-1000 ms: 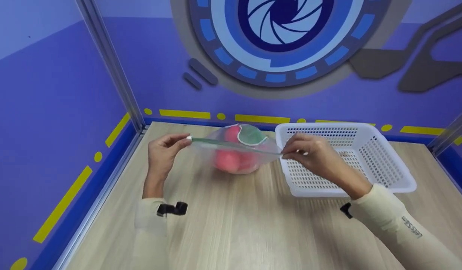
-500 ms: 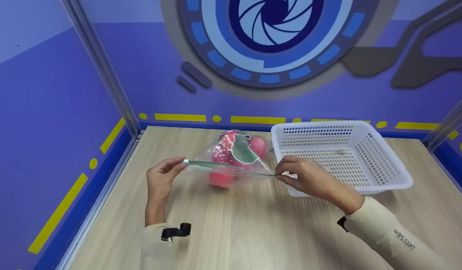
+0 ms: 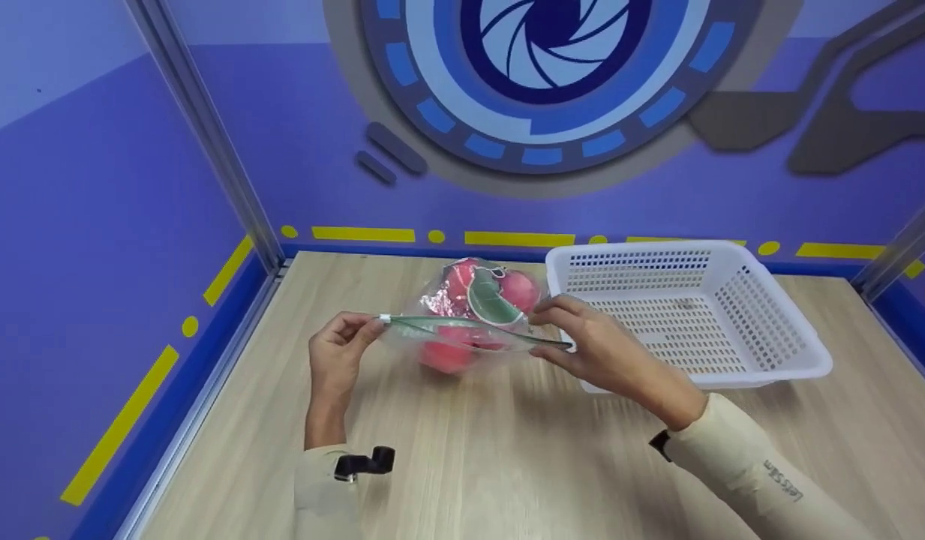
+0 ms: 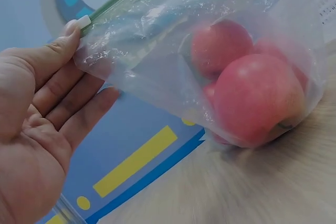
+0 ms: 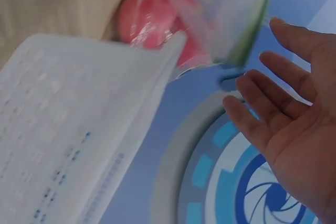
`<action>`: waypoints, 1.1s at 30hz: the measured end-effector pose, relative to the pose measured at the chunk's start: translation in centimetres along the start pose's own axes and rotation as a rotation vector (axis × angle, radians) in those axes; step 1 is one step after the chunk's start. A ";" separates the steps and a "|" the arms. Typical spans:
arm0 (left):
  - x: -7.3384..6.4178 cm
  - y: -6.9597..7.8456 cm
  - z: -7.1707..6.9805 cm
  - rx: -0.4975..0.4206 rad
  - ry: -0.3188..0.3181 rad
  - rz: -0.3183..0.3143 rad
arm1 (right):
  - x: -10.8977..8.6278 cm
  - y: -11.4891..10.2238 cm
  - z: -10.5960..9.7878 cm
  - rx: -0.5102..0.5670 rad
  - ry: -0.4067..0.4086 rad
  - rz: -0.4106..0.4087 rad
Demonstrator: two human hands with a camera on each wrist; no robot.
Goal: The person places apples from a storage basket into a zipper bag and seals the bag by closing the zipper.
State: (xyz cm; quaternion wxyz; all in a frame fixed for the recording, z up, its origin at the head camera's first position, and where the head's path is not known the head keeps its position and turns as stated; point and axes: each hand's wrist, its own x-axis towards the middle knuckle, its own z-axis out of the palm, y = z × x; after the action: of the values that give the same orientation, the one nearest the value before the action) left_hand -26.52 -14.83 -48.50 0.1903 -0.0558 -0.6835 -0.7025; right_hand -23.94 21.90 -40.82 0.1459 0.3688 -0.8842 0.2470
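Observation:
A clear zip bag (image 4: 142, 40) with a green seal strip and a green printed patch holds several red apples (image 4: 260, 100). In the head view the apples sit on the wooden table. My left hand (image 3: 336, 364) pinches the strip's left end, beside a white slider (image 3: 385, 319). My right hand (image 3: 605, 349) is near the strip's right end, thumb and fingers spread. In the right wrist view, that hand's fingers (image 5: 257, 95) stand apart from the bag. The two edges of the strip bow slightly apart in the middle.
A white perforated plastic basket (image 3: 758, 315) stands on the table right of the bag, partly behind my right hand. Blue and purple printed panels (image 3: 297, 135) wall in the table at the back and left.
The bag's mouth has come down and toward me. My right hand has let go of the strip's right end and spread its fingers. My left hand keeps its pinch, shifting slightly right.

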 end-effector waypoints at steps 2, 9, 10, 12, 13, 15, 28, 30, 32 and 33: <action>-0.1 0.1 0.3 0.023 0.010 0.027 | 0.9 -1.0 0.5 0.005 0.022 -0.023; -0.3 0.7 0.9 0.070 0.008 0.084 | 5.1 -3.4 2.8 0.075 0.043 -0.075; -0.3 0.8 0.9 0.067 0.000 0.087 | 5.7 -3.7 3.2 0.097 0.037 -0.075; -0.3 1.0 0.9 0.049 -0.016 0.096 | 6.8 -4.2 4.1 0.141 0.021 -0.066; -0.3 1.1 0.9 0.041 -0.025 0.100 | 7.2 -4.4 4.5 0.157 0.015 -0.063; -0.3 1.2 0.9 0.024 -0.048 0.111 | 8.0 -4.8 5.3 0.183 0.002 -0.059; -0.4 1.2 1.3 -0.018 -0.129 0.196 | 10.4 -5.9 8.2 0.248 0.085 -0.081; -0.4 1.3 1.4 -0.021 -0.134 0.206 | 10.6 -6.0 8.3 0.249 0.091 -0.093; -0.3 1.3 1.4 -0.020 -0.136 0.211 | 10.6 -5.9 8.2 0.246 0.092 -0.103; -0.3 1.3 1.5 -0.019 -0.137 0.212 | 10.6 -5.9 8.2 0.244 0.091 -0.102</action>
State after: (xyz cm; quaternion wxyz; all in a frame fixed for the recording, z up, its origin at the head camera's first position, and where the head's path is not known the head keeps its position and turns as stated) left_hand -26.08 -13.32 -47.29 0.2159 -0.1773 -0.6783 -0.6796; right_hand -27.57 7.70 -41.04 0.1525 0.4167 -0.8201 0.3613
